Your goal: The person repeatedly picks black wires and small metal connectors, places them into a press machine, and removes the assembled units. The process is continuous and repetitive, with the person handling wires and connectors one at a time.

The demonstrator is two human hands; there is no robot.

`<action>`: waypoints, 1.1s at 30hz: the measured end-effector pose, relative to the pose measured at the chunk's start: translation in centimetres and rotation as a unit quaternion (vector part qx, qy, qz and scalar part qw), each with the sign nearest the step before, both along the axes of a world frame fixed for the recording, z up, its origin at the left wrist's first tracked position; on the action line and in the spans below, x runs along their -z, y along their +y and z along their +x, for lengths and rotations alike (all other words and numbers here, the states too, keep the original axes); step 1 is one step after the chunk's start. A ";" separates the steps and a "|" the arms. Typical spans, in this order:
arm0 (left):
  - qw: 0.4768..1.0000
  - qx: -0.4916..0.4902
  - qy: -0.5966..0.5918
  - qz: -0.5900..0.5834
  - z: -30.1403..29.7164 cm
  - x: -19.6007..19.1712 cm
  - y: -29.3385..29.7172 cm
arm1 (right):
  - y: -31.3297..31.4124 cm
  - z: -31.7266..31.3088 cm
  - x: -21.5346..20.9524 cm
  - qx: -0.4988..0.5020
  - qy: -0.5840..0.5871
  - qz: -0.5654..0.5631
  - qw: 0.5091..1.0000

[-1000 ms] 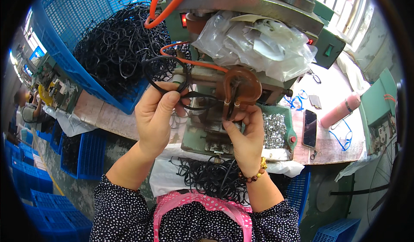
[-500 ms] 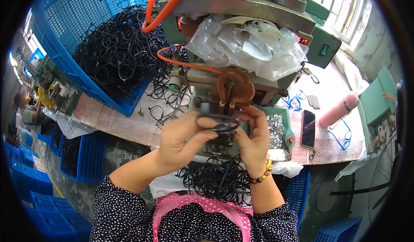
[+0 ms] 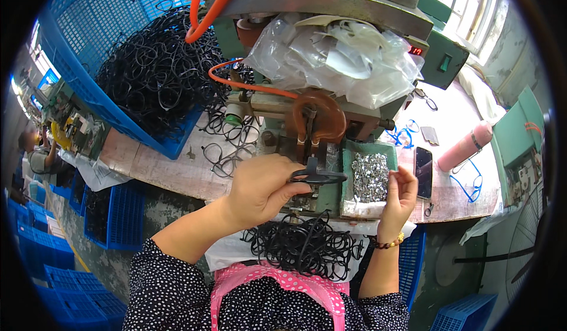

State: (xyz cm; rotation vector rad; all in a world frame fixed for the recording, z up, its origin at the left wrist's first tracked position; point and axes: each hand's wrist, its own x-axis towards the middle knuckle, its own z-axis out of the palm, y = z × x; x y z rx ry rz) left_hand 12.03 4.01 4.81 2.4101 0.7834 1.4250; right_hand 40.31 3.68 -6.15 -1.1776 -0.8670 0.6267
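Note:
My left hand (image 3: 263, 189) pinches a black eyeglass frame (image 3: 322, 178) between thumb and fingers, in front of the machine's metal fixture. To the right, my right hand (image 3: 400, 192) is at the edge of a green tray (image 3: 348, 204) heaped with small shiny metal parts (image 3: 370, 176). Its thumb and fingertips are drawn together; whatever they hold is too small to make out. Behind the held frame stands a copper-coloured coil (image 3: 321, 118) on the machine. A tangle of black eyeglass frames (image 3: 301, 245) lies on a white cloth in my lap.
A large blue crate (image 3: 77, 77) of black frames stands at the back left. An orange hose (image 3: 215, 6) hangs over a plastic-covered machine part (image 3: 336, 59). On the right lie a phone (image 3: 423, 171), a pink bottle (image 3: 466, 147) and blue frames (image 3: 403, 136).
My right hand has let go of the eyeglass frame and moved right to the tray of metal parts. The left hand keeps the frame, which has shifted slightly right.

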 end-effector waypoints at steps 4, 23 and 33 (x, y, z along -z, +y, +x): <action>1.000 0.007 -0.020 0.008 0.1 0.2 0.2 | -1.9 1.8 0.4 -0.044 -0.226 -0.028 0.973; 0.955 -0.256 -0.062 -0.135 -9.5 6.3 0.3 | 0.7 -0.9 1.2 -0.004 -0.393 0.060 0.917; 0.865 -0.411 0.203 -0.205 -11.7 15.1 6.6 | 0.5 -0.8 1.6 0.016 -0.399 0.055 0.915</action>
